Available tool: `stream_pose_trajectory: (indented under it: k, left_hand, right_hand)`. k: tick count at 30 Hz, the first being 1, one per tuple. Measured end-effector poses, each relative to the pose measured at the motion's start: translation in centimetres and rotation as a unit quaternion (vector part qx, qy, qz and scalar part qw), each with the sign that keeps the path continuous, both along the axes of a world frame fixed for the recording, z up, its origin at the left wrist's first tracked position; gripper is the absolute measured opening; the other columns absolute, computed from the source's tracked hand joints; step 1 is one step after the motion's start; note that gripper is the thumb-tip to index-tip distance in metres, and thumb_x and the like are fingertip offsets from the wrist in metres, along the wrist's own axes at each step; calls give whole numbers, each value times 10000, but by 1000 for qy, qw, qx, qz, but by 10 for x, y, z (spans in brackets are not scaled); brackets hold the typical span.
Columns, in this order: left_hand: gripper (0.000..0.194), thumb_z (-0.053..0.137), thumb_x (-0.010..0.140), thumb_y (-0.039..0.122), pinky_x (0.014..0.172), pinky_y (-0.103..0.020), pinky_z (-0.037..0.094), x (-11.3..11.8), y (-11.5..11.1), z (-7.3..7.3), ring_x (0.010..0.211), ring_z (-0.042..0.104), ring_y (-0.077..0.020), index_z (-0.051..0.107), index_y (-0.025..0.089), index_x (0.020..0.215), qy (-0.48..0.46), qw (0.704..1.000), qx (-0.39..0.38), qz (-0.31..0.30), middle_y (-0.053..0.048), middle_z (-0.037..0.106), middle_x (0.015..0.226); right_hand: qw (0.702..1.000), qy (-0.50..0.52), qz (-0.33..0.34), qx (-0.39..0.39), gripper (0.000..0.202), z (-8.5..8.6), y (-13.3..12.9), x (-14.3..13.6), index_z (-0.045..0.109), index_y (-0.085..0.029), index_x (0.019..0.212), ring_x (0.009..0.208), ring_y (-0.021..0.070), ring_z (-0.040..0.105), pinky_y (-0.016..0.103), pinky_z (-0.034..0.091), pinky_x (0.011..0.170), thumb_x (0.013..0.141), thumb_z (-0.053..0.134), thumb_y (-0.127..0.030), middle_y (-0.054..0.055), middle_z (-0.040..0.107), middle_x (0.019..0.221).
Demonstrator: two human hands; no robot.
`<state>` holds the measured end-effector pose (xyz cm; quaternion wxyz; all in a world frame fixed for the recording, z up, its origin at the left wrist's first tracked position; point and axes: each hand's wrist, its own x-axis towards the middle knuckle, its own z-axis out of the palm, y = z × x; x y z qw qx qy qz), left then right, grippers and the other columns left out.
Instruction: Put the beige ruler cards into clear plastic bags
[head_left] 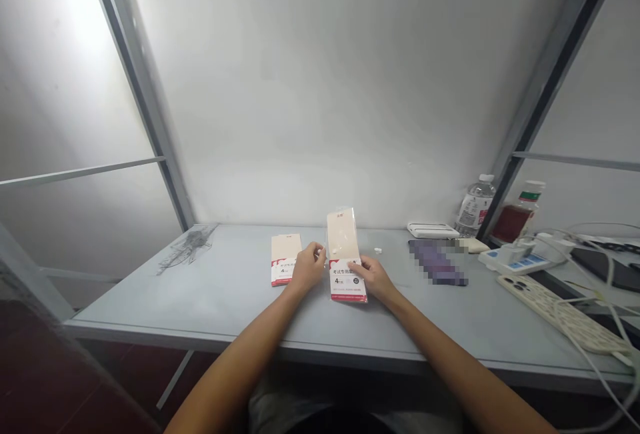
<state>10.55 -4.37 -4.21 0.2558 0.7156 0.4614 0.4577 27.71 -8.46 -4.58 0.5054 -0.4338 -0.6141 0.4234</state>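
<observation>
My right hand grips the right edge of a flat card packet in a clear sleeve, its thumb on the front. The packet is cream above, white and red below, with printed characters and a large 4. Close by its left edge, my left hand is closed in a pinch; whatever its fingertips hold is too small to make out. Partly behind that hand lies a small stack of similar packets on the table. A small white piece rests just beyond my right hand.
The grey table meets a white wall. A dark scribbled patch marks its left end. On the right are a purple pouch-like item, a white device, a water bottle, a power strip, a patterned phone case and cables.
</observation>
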Motion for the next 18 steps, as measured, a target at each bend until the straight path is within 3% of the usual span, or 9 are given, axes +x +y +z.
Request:
stream_pose_trajectory:
  k: [7, 12, 15, 18]
  left_hand:
    - [262, 462, 783, 432, 514, -235, 460, 0, 3, 6, 605, 582, -114, 486, 173, 818, -186, 975, -78, -97, -45, 602, 808]
    - [284, 489, 775, 436, 530, -221, 471, -1, 1, 10, 611, 579, -101, 485, 161, 845, -206, 960, -90, -167, -50, 600, 837]
    - [293, 488, 784, 413, 523, -219, 473, -1, 1, 10, 563, 572, -87, 464, 170, 945, -212, 955, -108, -175, -36, 592, 814]
    - [372, 471, 803, 358, 514, -216, 474, -1, -1, 9, 532, 573, -73, 366, 221, 1132, -214, 962, -91, -142, -26, 584, 864]
  right_hand:
    - [999, 35, -11, 7, 393, 2, 0, 0, 578, -147, 965, 696, 215, 625, 324, 496, 607, 714, 569, -449, 72, 673, 801]
    - [997, -7, -75, -15, 405, -1, 3, 0, 585, -141, 707, 590, 199, 608, 280, 464, 522, 718, 515, -540, 56, 651, 637]
    - [992, -39, -115, -20, 443, -1, 5, 1, 541, -155, 600, 545, 190, 590, 265, 434, 477, 704, 496, -584, 41, 623, 563]
    - [995, -33, -94, -17, 434, 0, 4, 0, 533, -161, 634, 554, 182, 593, 261, 440, 478, 714, 489, -585, 44, 640, 603]
